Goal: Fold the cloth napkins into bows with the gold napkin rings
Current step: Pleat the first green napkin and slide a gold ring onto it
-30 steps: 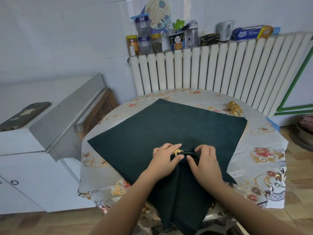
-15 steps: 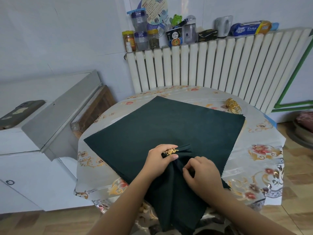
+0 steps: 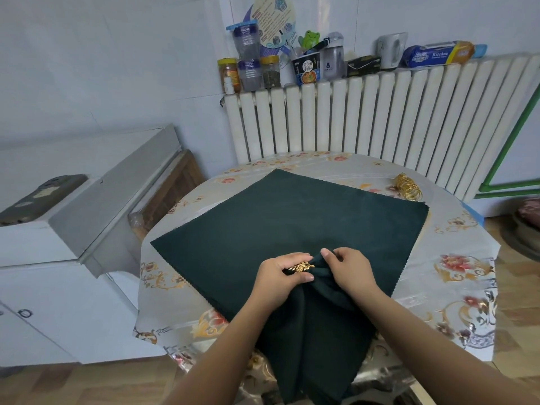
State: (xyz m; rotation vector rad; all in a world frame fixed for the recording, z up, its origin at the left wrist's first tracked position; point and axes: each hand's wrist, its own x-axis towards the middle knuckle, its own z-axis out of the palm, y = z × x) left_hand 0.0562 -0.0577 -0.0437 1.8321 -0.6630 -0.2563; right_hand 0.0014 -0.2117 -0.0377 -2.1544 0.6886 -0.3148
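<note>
A stack of dark green cloth napkins [image 3: 292, 217] lies flat on the round table [image 3: 455, 276]. One gathered napkin [image 3: 315, 340] hangs over the near table edge. My left hand [image 3: 280, 276] pinches a gold leaf-shaped napkin ring [image 3: 301, 267] around the gathered end of that napkin. Just right of the ring, my right hand [image 3: 350, 270] grips the bunched cloth. A pile of spare gold napkin rings [image 3: 407, 188] sits at the table's far right.
A white radiator [image 3: 380, 118] stands behind the table, with jars, a cup and boxes [image 3: 304, 65] on top. A white cabinet [image 3: 67, 229] with a phone [image 3: 41, 197] on it stands to the left. The tablecloth is floral and shiny.
My right hand moved up from the lower cloth to the bunched end beside the ring. My left hand stayed on the ring.
</note>
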